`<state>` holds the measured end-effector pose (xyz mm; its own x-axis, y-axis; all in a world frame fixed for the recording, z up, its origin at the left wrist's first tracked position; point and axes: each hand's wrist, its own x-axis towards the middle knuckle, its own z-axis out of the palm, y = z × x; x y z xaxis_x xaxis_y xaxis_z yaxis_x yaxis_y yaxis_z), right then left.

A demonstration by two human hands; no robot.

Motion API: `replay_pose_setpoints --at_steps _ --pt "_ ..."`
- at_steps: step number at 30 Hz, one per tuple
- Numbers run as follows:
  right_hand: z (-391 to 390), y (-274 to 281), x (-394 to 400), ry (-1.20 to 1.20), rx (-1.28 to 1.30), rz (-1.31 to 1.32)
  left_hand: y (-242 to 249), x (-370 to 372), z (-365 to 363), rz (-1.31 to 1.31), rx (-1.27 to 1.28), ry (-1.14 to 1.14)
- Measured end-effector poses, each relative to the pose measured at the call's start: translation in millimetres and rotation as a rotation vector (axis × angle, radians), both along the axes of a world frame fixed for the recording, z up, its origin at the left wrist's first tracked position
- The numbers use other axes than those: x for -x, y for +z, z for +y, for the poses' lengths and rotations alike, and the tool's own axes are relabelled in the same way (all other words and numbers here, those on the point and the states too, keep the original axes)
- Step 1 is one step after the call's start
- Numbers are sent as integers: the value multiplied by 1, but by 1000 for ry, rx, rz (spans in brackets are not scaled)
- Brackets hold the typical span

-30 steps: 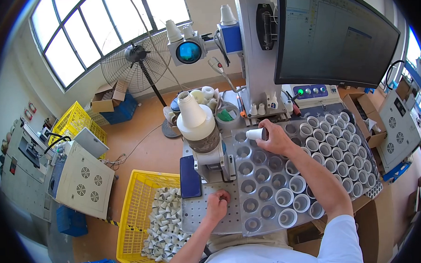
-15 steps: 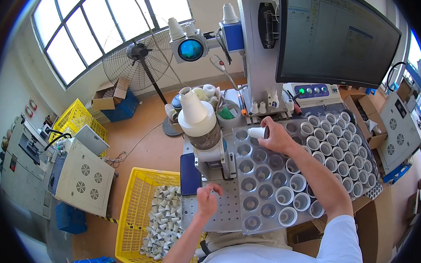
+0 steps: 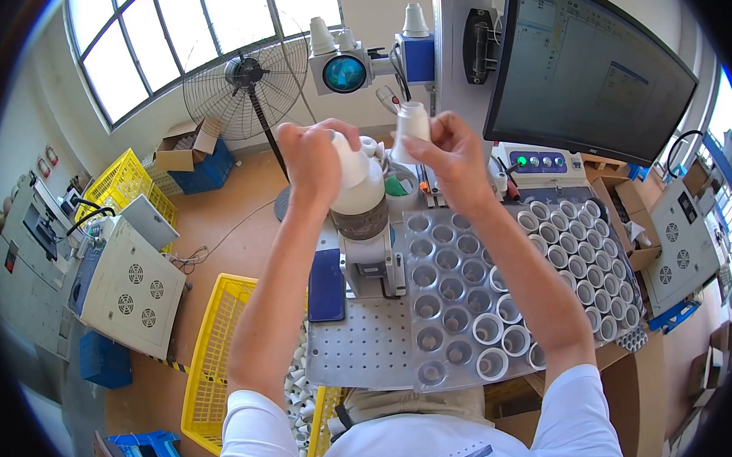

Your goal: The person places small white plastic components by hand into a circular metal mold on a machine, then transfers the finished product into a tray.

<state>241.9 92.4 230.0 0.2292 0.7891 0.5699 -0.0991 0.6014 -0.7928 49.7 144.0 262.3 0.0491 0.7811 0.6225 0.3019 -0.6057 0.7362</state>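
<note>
My left hand (image 3: 304, 162) is closed round the upper part of a white cone (image 3: 352, 162) that stands on the rotary fixture (image 3: 361, 224). Its fingers hide the cone's top. To the right, my right hand (image 3: 461, 161) pinches a white tapered cup (image 3: 412, 132) between thumb and fingers, narrow end up, raised beside the fixture. Below my right forearm lies a clear plastic tray (image 3: 432, 368) with round pockets. White cups (image 3: 493, 363) sit in some of its pockets, wide mouths up.
A yellow crate (image 3: 195, 399) of small white cones stands left of the perforated plate (image 3: 347, 356). On that plate lies a blue phone (image 3: 327, 286). The marking machine's lens (image 3: 344, 73) overhangs the back, with a monitor (image 3: 588, 72) at right.
My left hand has risen from over the plate to the cone on the fixture. My right hand has lifted a white cup up and left from the tray, now narrow end up.
</note>
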Motion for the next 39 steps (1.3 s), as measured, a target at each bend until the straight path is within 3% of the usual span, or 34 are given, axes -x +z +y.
replay_pose_setpoints --at_steps 1,2,4,5,6,8,10,12,14,16,18,20,22,24,27,30,32,34,36,39 --pt "4 5 13 0 1 0 5 11 -5 107 -215 -37" --pt "8 7 25 -8 -19 -77 8 22 -13 113 -213 -38" --pt "12 3 43 -7 -33 -148 8 49 -38 -153 -138 -55" --pt "11 0 51 -63 -21 -342 -2 64 -43 -156 -99 5" --pt "9 -3 57 -121 -11 -538 -14 80 -46 -160 -62 65" --pt "9 -11 58 -132 33 -498 -49 115 -49 -62 -117 178" --pt "11 -20 42 -96 -176 -463 -106 164 -44 -33 -36 312" --pt "-11 -20 6 -139 -76 -492 -160 220 -49 14 158 385" --pt "-41 -10 -38 -98 300 -962 -215 271 -58 21 157 383" --pt "-67 -18 -71 -87 444 -1080 -260 322 -66 211 195 473" --pt "-89 -31 -89 -42 753 -1514 -277 333 -77 213 237 564" --pt "-106 -52 -95 -21 808 -1605 -281 328 -75 218 269 669" --pt "-118 -69 -94 3 844 -1700 -278 299 -83 17 215 458" --pt "-126 -79 -90 -40 840 -1866 -240 227 -100 10 179 415" --pt "-121 -70 -93 10 840 -1866 -211 151 -118 14 128 192" --pt "-109 -41 -98 66 839 -1760 -219 101 -133 88 178 -123" --pt "-93 -26 -98 -54 821 -1510 -236 72 -138 85 189 -302" --pt "-64 -39 -95 -57 695 -1437 -253 52 -141 127 211 -382" --pt "-42 -56 -86 -87 555 -1112 -267 42 -142 153 224 -398" --pt "-14 -119 -80 -128 453 -923 -274 39 -143 291 308 -384"
